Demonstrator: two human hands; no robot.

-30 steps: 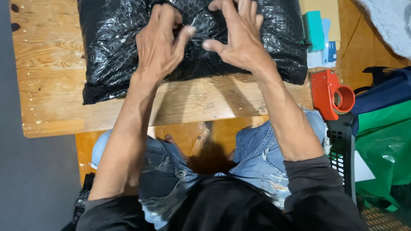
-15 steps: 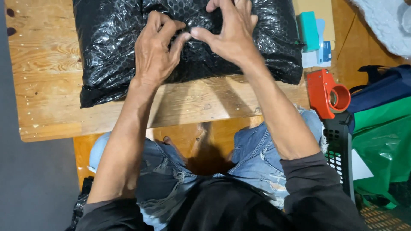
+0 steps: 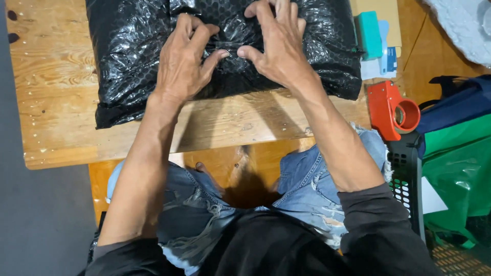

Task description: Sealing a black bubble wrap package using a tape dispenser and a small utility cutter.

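— Two hands are on the parcel. The left hand [image 3: 181,64] and the right hand [image 3: 276,43] both press down on the bulging black bubble-wrap package [image 3: 128,56], which lies on the pale wooden plank tabletop [image 3: 61,117].

— What are the fingers doing?

— Left fingers [image 3: 197,30] are bent and bunched, tips digging into the wrap along a fold at the package's middle. Right fingers [image 3: 266,15] are spread, with the thumb stretched toward the left hand, the two thumb tips almost meeting over that fold. I cannot tell whether either hand truly pinches the film or only pins it flat.

— How far along does the wrapping look?

— I judge it mostly done. The contents are fully covered, no bare part showing, and the wrap is drawn over the top to a seam under the fingertips. What seems left is fixing that seam; I see no tape across it.

— Anything for that nearby?

— Well to the right of the right fingers, past the package's edge, a red plastic tape dispenser [image 3: 391,110] rests at the table's border, untouched. Beyond the right fingertips lies a small teal box [image 3: 368,33] on some cards.
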